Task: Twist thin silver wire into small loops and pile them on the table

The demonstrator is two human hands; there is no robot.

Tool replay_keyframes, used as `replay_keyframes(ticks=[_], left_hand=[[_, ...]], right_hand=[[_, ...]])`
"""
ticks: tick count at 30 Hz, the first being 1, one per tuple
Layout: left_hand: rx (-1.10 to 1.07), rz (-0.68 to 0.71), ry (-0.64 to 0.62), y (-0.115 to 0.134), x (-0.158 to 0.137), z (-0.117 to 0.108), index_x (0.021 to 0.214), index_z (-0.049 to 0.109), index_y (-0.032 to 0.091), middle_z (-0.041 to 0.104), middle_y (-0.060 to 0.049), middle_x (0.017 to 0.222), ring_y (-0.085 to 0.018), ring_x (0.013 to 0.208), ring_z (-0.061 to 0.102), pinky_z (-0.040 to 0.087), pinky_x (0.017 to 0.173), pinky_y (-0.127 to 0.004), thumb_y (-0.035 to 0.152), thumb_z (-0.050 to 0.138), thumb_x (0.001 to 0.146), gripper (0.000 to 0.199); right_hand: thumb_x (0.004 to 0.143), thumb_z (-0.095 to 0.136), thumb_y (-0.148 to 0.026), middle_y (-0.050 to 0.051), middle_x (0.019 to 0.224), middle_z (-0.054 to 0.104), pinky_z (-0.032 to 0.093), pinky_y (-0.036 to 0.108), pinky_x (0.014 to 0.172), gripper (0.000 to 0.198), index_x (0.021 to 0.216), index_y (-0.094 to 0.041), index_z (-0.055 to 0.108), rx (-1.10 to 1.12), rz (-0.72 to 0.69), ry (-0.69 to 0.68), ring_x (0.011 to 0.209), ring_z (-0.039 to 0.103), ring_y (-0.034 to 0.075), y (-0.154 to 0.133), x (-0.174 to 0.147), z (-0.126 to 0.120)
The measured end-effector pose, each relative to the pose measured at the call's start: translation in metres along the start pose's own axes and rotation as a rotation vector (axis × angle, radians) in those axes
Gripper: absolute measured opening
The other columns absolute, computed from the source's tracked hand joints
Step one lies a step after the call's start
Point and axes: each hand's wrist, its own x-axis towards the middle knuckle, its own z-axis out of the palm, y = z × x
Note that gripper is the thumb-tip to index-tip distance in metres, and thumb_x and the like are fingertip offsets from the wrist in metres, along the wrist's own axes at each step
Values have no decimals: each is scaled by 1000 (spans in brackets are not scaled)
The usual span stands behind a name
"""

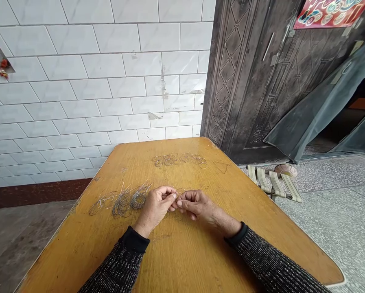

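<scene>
My left hand (158,203) and my right hand (197,205) meet above the middle of the table, fingertips nearly touching. Both are closed in a pinch on a thin wire (180,189), of which a short curved piece shows above the fingers. The rest of it is hidden by my hands. Just left of my left hand lie several loose coils of thin grey wire (121,203), with stray ends sticking up. Farther back, a row of small wire loops (179,159) is spread across the tabletop, and a single bent wire (221,166) lies to its right.
The yellow wooden table (182,260) has rounded corners and stands against a white tiled wall (87,97). A dark carved door (246,81) is behind it on the right, with a grey curtain (319,106) beside it. A striped folding stool (275,183) stands right of the table.
</scene>
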Motion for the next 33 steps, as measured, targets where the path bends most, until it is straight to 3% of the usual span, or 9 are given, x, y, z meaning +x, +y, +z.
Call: replay_keyframes(ticks=[7, 13, 18, 28, 33], left_hand=[[-127, -59, -61, -2, -1, 4, 75, 61, 13, 55, 1, 54, -9, 51, 50, 37, 48, -20, 24, 58, 72, 12], [-598, -258, -181, -3, -1, -3, 91, 61, 13, 57, 0, 68, -3, 49, 44, 30, 43, -15, 22, 65, 68, 25], [-844, -408, -207, -2, 0, -4, 70, 59, 10, 53, 0, 64, -1, 48, 43, 31, 42, -11, 27, 66, 70, 18], [-966, -488, -217, -2, 2, -5, 54, 43, 13, 39, 7, 51, 2, 37, 28, 20, 34, -10, 22, 65, 68, 27], [-965, -478, -175, -1, 2, -7, 58, 44, 13, 43, 6, 53, 2, 38, 29, 21, 35, -9, 20, 66, 65, 24]], right_hand=[[72, 57, -40, -5, 49, 50, 22, 15, 30, 28, 69, -12, 60, 66, 62, -108, 33, 33, 1, -1, -2, 0], [66, 55, -26, -6, 44, 47, 19, 15, 29, 15, 57, -13, 54, 165, 100, -103, 31, 31, 2, -4, -3, 0], [58, 54, -22, -6, 40, 47, 15, 15, 27, 10, 52, -14, 53, 262, 106, -42, 29, 29, 2, -8, -4, 6], [63, 59, -30, -8, 35, 43, 14, 16, 27, 20, 52, -15, 52, 299, 77, -61, 25, 25, 1, -3, -5, 11], [65, 62, -35, -8, 37, 44, 14, 17, 28, 25, 54, -14, 52, 254, 71, -56, 25, 25, 1, -5, -5, 5]])
